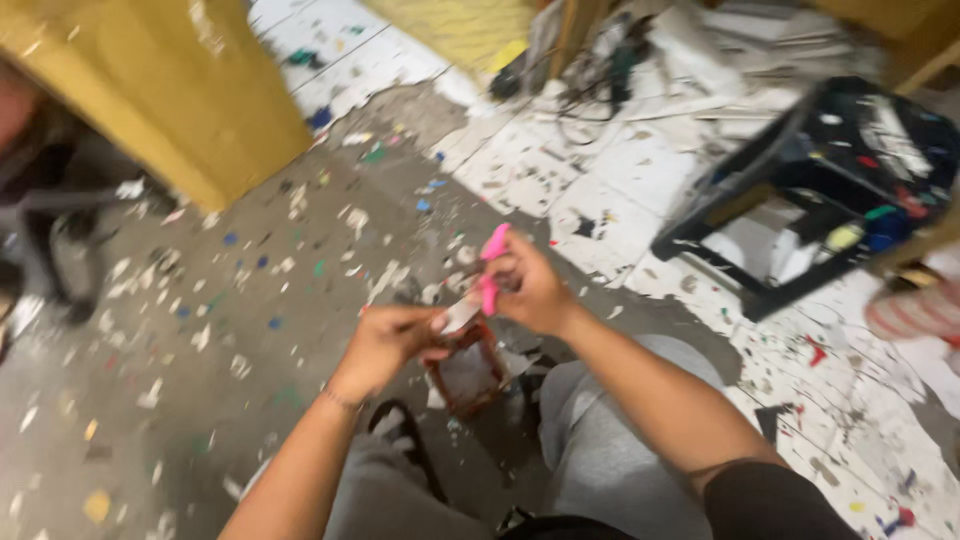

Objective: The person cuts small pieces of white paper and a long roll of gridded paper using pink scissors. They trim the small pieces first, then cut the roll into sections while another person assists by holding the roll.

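A pink-handled tool (491, 265), perhaps a small knife or scissors, though blur hides which, sits in the right hand (530, 290), fingers closed round its handle so the working end meets a pale strip (461, 316). The left hand (385, 345) pinches that strip from the other side, seemingly to keep it taut, and also seems to hold a small reddish-brown piece with a pale centre (468, 375) hanging below it. All this is held over the lap, between knees in grey trousers (600, 450). Beyond lies a paint-flecked, scrap-littered floor (250, 280), a yellow panel (170, 90) to the left and a black crate of supplies (830, 190) to the right.
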